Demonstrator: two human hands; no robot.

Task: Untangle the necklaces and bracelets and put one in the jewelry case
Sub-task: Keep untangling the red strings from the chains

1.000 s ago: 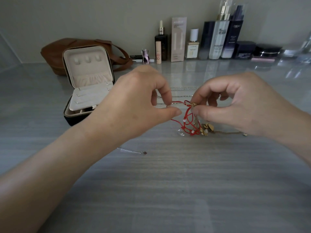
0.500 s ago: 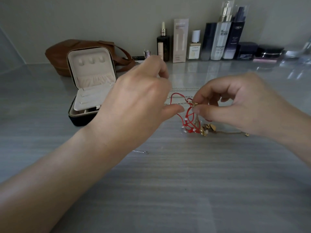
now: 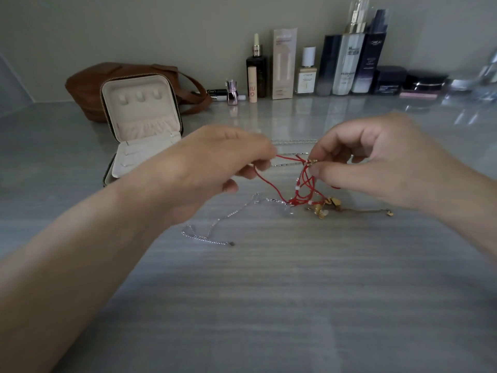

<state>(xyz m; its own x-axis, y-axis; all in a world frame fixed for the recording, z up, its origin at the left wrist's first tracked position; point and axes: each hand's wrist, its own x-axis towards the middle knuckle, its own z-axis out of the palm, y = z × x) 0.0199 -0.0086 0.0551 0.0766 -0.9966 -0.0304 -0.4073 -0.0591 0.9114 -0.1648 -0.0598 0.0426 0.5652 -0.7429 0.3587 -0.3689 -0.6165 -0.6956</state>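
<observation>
Dead centre, the red cord (image 3: 301,179) shows as thin matt thread strung with small glossy white beads (image 3: 297,187). At seven o'clock the silver chain (image 3: 207,239) is fine bright metal, glinting link by link; at four o'clock the gold charms (image 3: 321,210) look like polished yellow metal. At ten o'clock the jewelry case (image 3: 139,109) has a soft, matt cream lining, seemingly velvety cloth, edged by metal zip teeth (image 3: 134,75). Behind it the brown bag (image 3: 86,84) looks like smooth leather with a dull sheen. At one o'clock the dark bottle (image 3: 256,74) is glossy, and the tall carton (image 3: 283,63) looks like matt card. The table (image 3: 269,292) is grey, streaked and matt at six o'clock, mirror-glossy towards twelve.
</observation>
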